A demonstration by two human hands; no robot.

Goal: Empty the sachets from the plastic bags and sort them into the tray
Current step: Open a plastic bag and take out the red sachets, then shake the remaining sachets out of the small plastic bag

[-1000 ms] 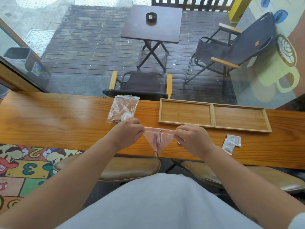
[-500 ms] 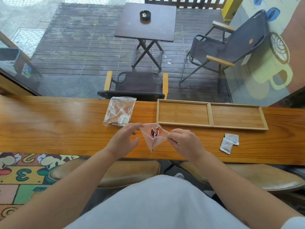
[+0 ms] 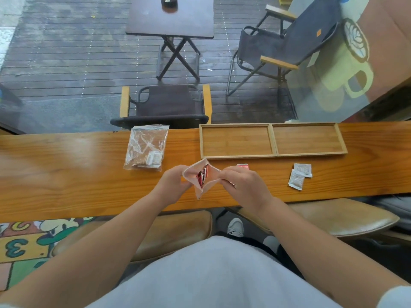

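On the wooden counter (image 3: 66, 174), to the left of the bamboo tray (image 3: 273, 141), a clear plastic bag (image 3: 145, 147) lies flat and it looks not yet emptied: some pale sachets show through its lower part, and its mouth seems closed, though I cannot tell for sure. Just in front of the tray's left compartment, the left hand (image 3: 172, 185) pinches one side of a smaller plastic bag (image 3: 201, 178), and this bag is held in the air above the counter edge with its mouth pulled wide. Inside it I see red sachets (image 3: 202, 175), standing upright between the two walls of the bag. The right hand (image 3: 241, 186) grips the opposite side of the same bag, fingers closed on the film, so both hands together keep it open. Just behind the right hand, a small red sachet (image 3: 242, 166) lies on the counter, near the front rim of the tray. More to the right, in front of the tray's right compartment, two white sachets (image 3: 300, 175) lie on the counter, touching each other. Both compartments of the tray hold nothing, so I judge the task is at its early part: one bag is opened and being emptied, the other bag waits, and all sorting into the tray is still to do.
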